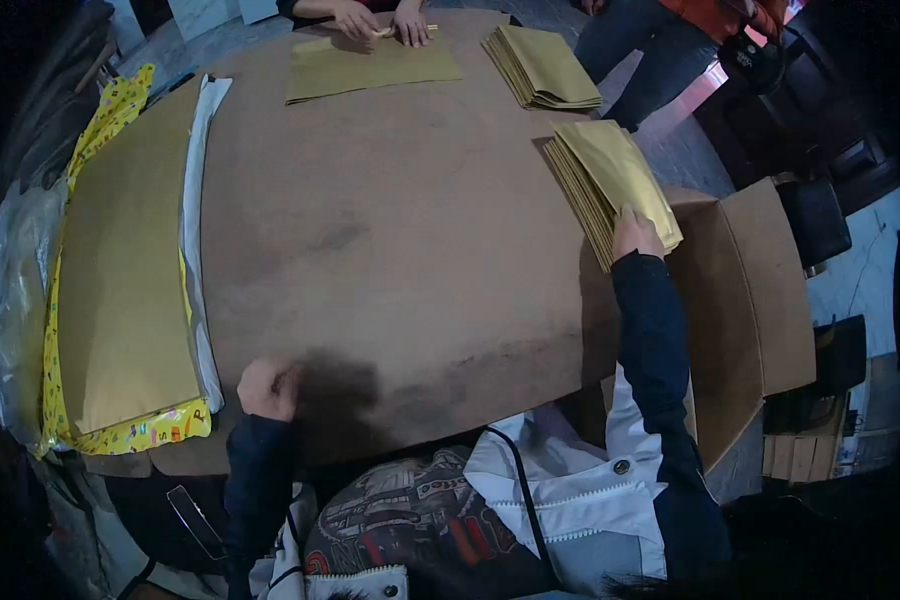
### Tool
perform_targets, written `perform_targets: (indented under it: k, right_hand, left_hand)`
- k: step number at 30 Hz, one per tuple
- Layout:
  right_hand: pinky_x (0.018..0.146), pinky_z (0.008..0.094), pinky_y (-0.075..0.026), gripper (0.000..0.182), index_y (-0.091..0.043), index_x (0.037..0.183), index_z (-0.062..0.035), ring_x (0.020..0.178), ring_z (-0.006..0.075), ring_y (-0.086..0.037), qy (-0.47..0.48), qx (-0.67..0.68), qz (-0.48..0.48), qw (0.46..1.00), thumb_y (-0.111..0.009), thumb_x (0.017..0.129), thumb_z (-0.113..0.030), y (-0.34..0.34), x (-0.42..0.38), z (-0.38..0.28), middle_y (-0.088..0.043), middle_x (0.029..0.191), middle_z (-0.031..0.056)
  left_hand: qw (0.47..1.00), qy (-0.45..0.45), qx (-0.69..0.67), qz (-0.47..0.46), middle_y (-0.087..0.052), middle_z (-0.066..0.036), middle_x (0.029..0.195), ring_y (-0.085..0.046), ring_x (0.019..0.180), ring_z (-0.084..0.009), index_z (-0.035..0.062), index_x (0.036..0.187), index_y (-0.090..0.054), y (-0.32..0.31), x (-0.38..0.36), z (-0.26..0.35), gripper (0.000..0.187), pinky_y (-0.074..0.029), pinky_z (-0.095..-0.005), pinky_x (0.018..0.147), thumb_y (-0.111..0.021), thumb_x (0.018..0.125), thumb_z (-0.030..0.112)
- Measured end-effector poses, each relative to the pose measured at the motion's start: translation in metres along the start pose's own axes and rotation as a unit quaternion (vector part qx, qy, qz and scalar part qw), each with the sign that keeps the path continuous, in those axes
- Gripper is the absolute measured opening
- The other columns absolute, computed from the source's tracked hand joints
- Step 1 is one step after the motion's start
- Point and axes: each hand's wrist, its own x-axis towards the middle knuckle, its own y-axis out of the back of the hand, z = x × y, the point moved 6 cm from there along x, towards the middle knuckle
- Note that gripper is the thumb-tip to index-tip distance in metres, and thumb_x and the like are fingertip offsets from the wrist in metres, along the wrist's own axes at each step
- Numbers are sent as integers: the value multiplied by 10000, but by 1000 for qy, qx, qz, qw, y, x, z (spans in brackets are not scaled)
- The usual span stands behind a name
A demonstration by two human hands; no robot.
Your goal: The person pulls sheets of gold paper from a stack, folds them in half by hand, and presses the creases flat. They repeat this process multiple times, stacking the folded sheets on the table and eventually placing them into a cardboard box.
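Observation:
At the table's right edge, my right hand (639, 232) closes on the near end of a stack of folded brown paper (610, 165). The top piece bulges a little, and some of my fingers are hidden. My left hand (268, 388) is curled into a fist near the table's front edge and shows nothing in it. To its left lies a tall pile of large flat brown paper sheets (130, 250), on an opened yellow patterned wrapper (130, 428) with a white edge.
Across the brown table (390, 220), another person's hands (380, 22) press on a brown sheet (370, 70). A second folded stack (545, 65) lies at the far right. An open cardboard box (740, 300) stands beside the table on the right. Another person (640, 45) stands behind.

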Motion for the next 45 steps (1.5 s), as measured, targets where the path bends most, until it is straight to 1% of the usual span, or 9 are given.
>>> perform_targets:
  k: [9,13,17,19,22,26,33,40,45]
  right_hand:
    - [829,460,-491,308,-540,1202,-44,993,394,-580,46,-74,163,983,-434,940,-167,39,19,40,-615,1075,218]
    - [828,482,-493,351,-603,1018,-14,956,399,-604,-24,-46,-121,991,-447,944,-320,-6,1,10,-634,1003,240]
    - [836,487,-480,463,-616,1032,16,942,415,-604,55,-42,-32,997,-451,944,-408,11,-8,-3,-635,960,262]
    - [913,467,-456,480,-565,1177,-6,1054,392,-546,83,-1,-90,992,-500,934,-416,4,14,0,-588,1162,226]
    - [900,459,-462,465,-547,1237,-20,1027,390,-559,167,9,-58,984,-551,920,-360,34,18,-56,-582,1175,228]
    - [900,427,-468,442,-543,1247,-40,1056,348,-567,396,28,-92,913,-566,916,-331,93,-30,-225,-608,1137,185]
    - [863,394,-487,317,-597,1095,-61,998,295,-589,700,224,-52,676,-647,840,-243,129,-151,-452,-633,1025,122]
    - [928,407,-457,392,-569,1122,-78,1103,313,-535,735,298,40,608,-695,764,-176,131,-189,-528,-589,1110,110]
    - [972,430,-410,415,-569,1141,-110,1189,317,-487,731,303,84,606,-700,753,-176,131,-192,-544,-564,1165,130]
  left_hand:
    - [998,-34,45,17,-628,-117,793,-601,739,-343,87,832,-630,-3,-9,-9,119,-489,-392,659,-710,743,82]
    - [998,-26,54,22,-632,-119,826,-599,767,-338,88,884,-637,11,-16,-5,168,-490,-398,671,-716,737,74]
    - [988,-35,95,116,-645,-147,847,-623,805,-313,45,891,-650,83,-3,13,131,-498,-371,716,-695,769,56]
    - [977,24,78,199,-660,-167,867,-647,833,-271,2,900,-663,129,4,-7,111,-501,-345,733,-669,805,60]
    - [974,79,88,195,-654,-141,954,-638,886,-235,-12,951,-655,166,15,-70,178,-502,-314,793,-688,803,81]
    - [980,109,165,-32,-597,-156,1104,-622,942,-310,26,924,-671,158,17,-100,359,-505,-349,828,-816,645,200]
    - [977,114,179,-30,-597,-159,1173,-572,1055,-332,60,824,-690,163,4,-98,283,-474,-401,892,-791,628,237]
    - [971,154,177,-47,-609,-162,1196,-563,1069,-344,36,768,-671,161,2,-96,152,-456,-405,908,-712,731,178]
    - [980,33,194,25,-625,-146,1153,-572,1017,-339,35,775,-647,160,-2,-101,149,-453,-409,884,-693,739,172]
